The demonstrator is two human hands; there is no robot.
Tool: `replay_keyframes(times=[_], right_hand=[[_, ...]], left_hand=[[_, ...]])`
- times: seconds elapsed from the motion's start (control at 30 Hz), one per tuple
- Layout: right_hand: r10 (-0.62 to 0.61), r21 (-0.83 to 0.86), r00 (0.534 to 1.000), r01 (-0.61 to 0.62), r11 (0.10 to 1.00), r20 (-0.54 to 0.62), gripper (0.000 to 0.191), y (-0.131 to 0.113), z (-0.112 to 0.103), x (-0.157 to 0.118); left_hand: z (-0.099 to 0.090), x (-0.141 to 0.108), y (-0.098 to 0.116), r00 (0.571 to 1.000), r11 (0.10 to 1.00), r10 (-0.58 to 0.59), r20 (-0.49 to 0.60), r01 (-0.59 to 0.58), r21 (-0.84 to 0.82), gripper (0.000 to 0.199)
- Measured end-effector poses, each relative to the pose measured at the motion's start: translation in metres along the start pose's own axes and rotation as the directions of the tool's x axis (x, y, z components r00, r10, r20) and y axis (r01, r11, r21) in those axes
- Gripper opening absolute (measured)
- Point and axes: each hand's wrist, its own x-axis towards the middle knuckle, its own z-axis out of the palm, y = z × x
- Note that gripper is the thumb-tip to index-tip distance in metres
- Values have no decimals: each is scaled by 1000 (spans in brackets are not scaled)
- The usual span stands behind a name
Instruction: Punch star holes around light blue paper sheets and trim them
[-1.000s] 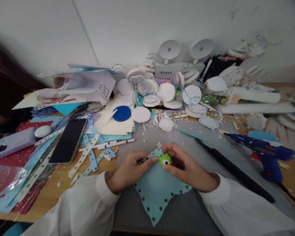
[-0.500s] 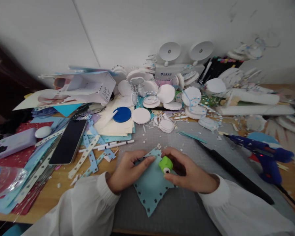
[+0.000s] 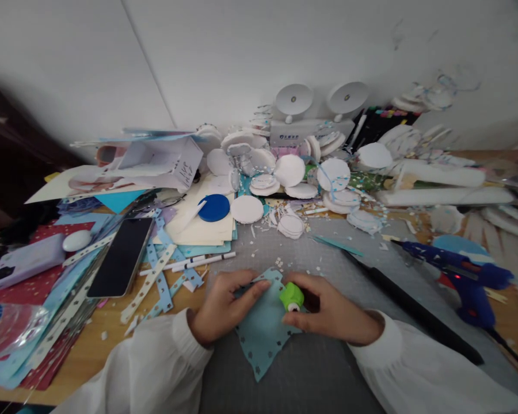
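Note:
A light blue sheet of paper point(image 3: 261, 333) with small flower-shaped holes along its edges lies at a slant over the grey cutting mat. My left hand point(image 3: 227, 305) pinches its upper left edge, thumb on top. At the right edge of the paper, my right hand point(image 3: 328, 307) grips a small green craft punch point(image 3: 292, 295), its thumb against the white round part. The fingers behind the punch are partly hidden, and I cannot tell whether the paper sits in its slot.
The cutting mat point(image 3: 280, 244) carries paper scraps and a long black-handled tool point(image 3: 406, 302). A blue glue gun point(image 3: 461, 276) lies at the right, a phone point(image 3: 121, 257) and punched paper strips point(image 3: 159, 276) at the left. White discs point(image 3: 247, 209) crowd the back.
Both hands stay on the paper and punch. My right thumb has moved across the punch's white part, covering more of it. The view has tipped slightly upward.

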Motion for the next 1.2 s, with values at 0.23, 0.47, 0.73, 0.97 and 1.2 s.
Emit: replay_keyframes(times=[0.23, 0.47, 0.73, 0.97, 1.2], right_hand=[[-12, -49, 1000, 12, 999, -5, 27, 3, 0, -1], [-58, -135, 998, 55, 989, -18, 23, 6, 1, -1], [-184, -412, 982, 153, 898, -37, 28, 4, 2, -1], [-237, -543, 967, 152, 826, -89, 24, 10, 3, -5], [-200, -356, 964, 127, 926, -177, 23, 1, 0, -2]], left_hand=[[0, 2, -1, 998, 996, -61, 34, 63, -62, 17], [0, 0, -3, 999, 998, -34, -5, 34, -62, 10], [1, 0, -2, 1000, 988, -6, -13, 4, -151, 8], [1, -1, -1, 997, 985, -71, -5, 69, -160, 11], [0, 3, -2, 971, 918, -223, 88, 239, -316, 18]])
